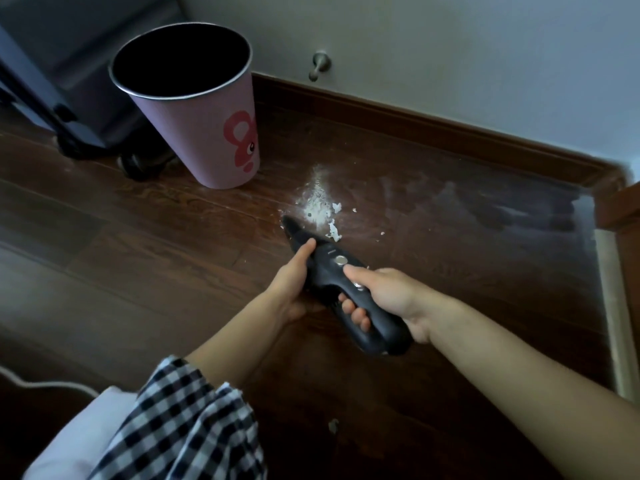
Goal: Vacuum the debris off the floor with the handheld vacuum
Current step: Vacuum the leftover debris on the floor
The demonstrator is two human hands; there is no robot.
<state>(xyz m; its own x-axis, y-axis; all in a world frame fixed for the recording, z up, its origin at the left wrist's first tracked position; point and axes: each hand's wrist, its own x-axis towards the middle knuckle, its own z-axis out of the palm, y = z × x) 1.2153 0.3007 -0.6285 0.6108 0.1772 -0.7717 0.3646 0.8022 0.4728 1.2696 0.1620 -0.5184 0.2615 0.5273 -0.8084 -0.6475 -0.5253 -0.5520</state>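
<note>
A black handheld vacuum [327,268] points up and left over the dark wooden floor [138,258]. Its narrow nozzle tip sits at the left edge of a patch of white powder and paper scraps [320,206]. My right hand [384,299] grips the handle, with the thumb lying on top near the round silver button. My left hand [294,282] holds the vacuum's body from the left side, thumb stretched along the nozzle. A single small scrap [333,425] lies on the floor close to me, between my forearms.
A pink bin [207,140] with a red cartoon figure stands left of the debris, in front of a dark wheeled stand [69,133]. A wall with a brown skirting board [433,123] and a door stopper [320,65] runs behind. A step edge [616,306] lies at right.
</note>
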